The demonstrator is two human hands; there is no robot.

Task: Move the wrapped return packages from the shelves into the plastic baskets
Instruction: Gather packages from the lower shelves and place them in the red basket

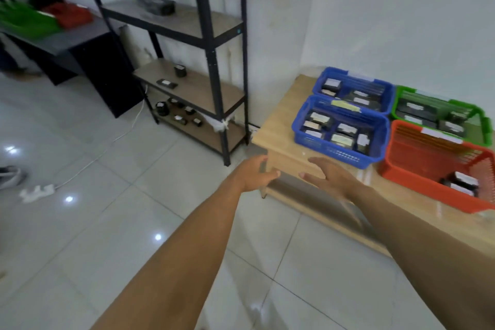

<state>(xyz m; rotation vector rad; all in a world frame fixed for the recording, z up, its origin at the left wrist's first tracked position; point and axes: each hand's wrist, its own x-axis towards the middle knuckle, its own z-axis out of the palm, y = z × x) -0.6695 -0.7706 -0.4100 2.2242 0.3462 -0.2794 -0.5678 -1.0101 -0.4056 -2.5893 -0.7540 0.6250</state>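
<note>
Both arms reach forward over the tiled floor (134, 222). Left hand (255, 173) empty, fingers loosely spread, at the near corner of the wooden table (281, 126); whether it touches the edge, cannot tell. Right hand (328, 175) also empty, fingers relaxed and extended, over the table's front edge. On the table, four baskets set close together: near blue basket (337, 154) and far blue basket (385, 87), each holding several dark wrapped packages with white labels; green basket (479, 115) with a few packages; red basket (417, 166) with two or so packages (462, 183) in its right end. To the left, a dark metal shelf unit (214, 61): one package (159, 5) on the upper board, two (180, 70) on the middle, a cluster (176, 111) on the lowest. White power strip (37, 191) on the floor at far left.
</note>
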